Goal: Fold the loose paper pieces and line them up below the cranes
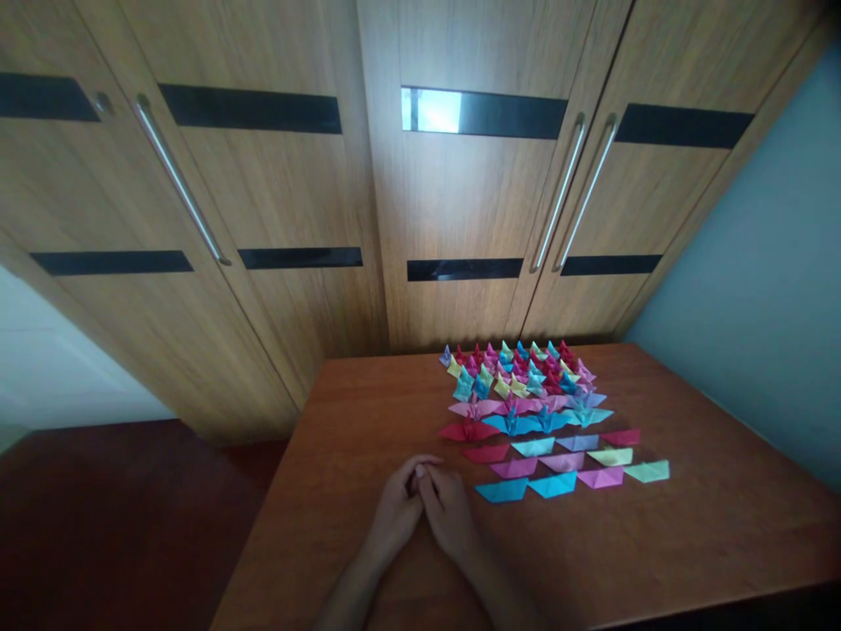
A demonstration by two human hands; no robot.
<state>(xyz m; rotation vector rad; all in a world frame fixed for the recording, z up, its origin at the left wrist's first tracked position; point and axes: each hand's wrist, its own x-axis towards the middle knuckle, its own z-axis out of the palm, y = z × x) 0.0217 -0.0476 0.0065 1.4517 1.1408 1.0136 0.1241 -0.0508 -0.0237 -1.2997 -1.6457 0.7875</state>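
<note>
My left hand (397, 501) and my right hand (452, 517) rest together on the table, in the lower middle of the view. Their fingers are curled and meet at the tips, and no object shows in either. Just right of my right hand lie flat folded paper strips with slanted ends, among them a blue strip (502, 491), a red strip (484, 453) and a pale green strip (647, 471). Behind these sit winged paper cranes, such as a red crane (468, 430) and a blue crane (512, 423). Farther back, many small upright cranes (519, 368) crowd in rows.
The brown wooden table (342, 421) reaches back to a wooden wardrobe (453, 202) with long metal handles (180, 180). A pale blue wall (755, 289) stands on the right. Dark red floor (131, 526) shows beyond the table's left edge.
</note>
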